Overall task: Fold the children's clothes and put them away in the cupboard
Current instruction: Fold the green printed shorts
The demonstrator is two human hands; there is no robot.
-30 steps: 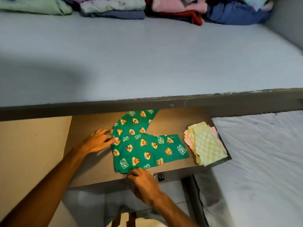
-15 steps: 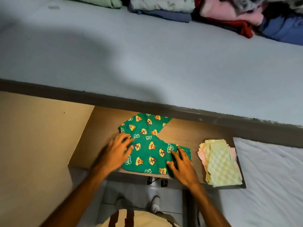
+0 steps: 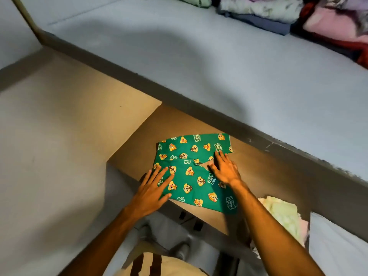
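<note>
Green children's shorts [image 3: 191,166] with yellow cartoon faces lie spread flat on a brown wooden shelf [image 3: 258,170]. My left hand [image 3: 153,190] rests flat, fingers apart, on the shorts' near left edge. My right hand [image 3: 225,168] lies flat with spread fingers over the notch between the two legs, at the garment's right side. Neither hand grips the cloth. A stack of folded pastel cloths [image 3: 284,216], pale green on top, sits on the same shelf to the right, partly hidden by my right forearm.
Above the shelf runs a grey mattress [image 3: 199,62] with a dark frame edge [image 3: 199,104]. Piles of folded clothes [image 3: 278,10] line its far side. A beige panel [image 3: 69,126] stands on the left. A white sheet [image 3: 338,246] lies at lower right.
The view has swung left and tilted. The shorts now lie more squarely, their legs closer together. My right hand moved from the front edge up to the notch; my left hand slid toward the near left edge.
</note>
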